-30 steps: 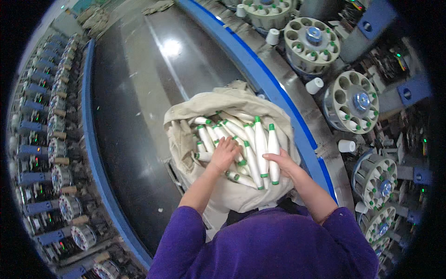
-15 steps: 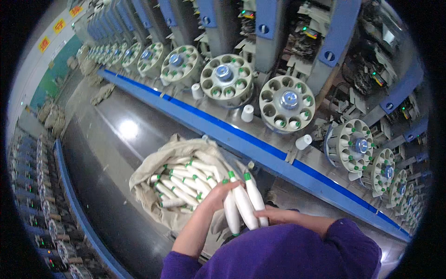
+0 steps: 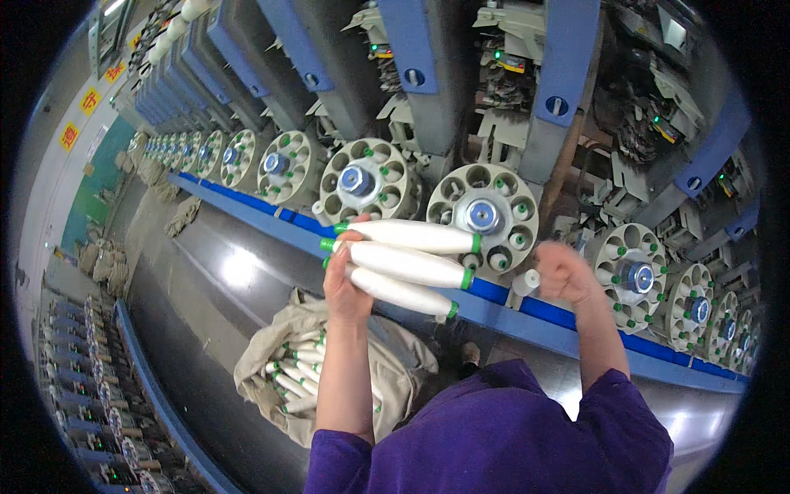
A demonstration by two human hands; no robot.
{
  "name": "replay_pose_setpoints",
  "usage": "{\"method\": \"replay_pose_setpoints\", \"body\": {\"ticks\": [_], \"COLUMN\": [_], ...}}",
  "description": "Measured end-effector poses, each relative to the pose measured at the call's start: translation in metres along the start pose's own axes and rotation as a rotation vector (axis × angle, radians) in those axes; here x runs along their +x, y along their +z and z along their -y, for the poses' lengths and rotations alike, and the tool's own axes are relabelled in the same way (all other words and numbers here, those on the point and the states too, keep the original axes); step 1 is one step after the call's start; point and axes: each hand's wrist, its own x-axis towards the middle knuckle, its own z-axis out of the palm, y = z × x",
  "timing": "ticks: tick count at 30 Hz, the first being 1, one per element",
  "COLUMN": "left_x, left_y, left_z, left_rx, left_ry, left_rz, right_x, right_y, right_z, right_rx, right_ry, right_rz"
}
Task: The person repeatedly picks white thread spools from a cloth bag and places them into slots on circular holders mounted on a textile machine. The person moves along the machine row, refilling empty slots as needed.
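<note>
My left hand (image 3: 344, 284) is raised and grips three white yarn bobbins (image 3: 407, 263) with green ends, fanned out sideways in front of the machine. My right hand (image 3: 562, 272) is closed at the blue rail, right beside a small white peg (image 3: 527, 281); whether it holds something I cannot tell. Just above the bobbins sits a round cream magazine (image 3: 482, 216) with several holes and a blue hub. Below my left arm a beige cloth sack (image 3: 284, 375) holds more white bobbins.
A row of round magazines (image 3: 359, 181) runs along the blue rail (image 3: 502, 298) to the far left and right. Grey and blue machine columns (image 3: 568, 74) rise behind. A dark shiny floor (image 3: 206, 280) lies left, with another machine row (image 3: 78, 395) at the lower left.
I have turned from the sack up to the machine. My left hand has lifted three bobbins out of the sack to magazine height, and my right hand has moved to the blue rail.
</note>
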Motion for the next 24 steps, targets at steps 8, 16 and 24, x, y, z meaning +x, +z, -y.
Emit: {"method": "replay_pose_setpoints", "body": {"ticks": [8, 16, 24], "left_x": [0.042, 0.056, 0.070], "left_y": [0.015, -0.008, -0.037], "left_z": [0.017, 0.031, 0.042], "left_rx": [0.120, 0.264, 0.060], "left_ry": [0.026, 0.074, -0.054], "left_rz": [0.027, 0.068, -0.010], "right_x": [0.053, 0.140, 0.086], "right_y": [-0.007, 0.029, -0.021], "right_z": [0.021, -0.043, -0.014], "right_rx": [-0.368, -0.262, -0.209], "right_ry": [-0.204, -0.256, -0.264], "right_rz": [-0.384, -0.363, -0.410]}}
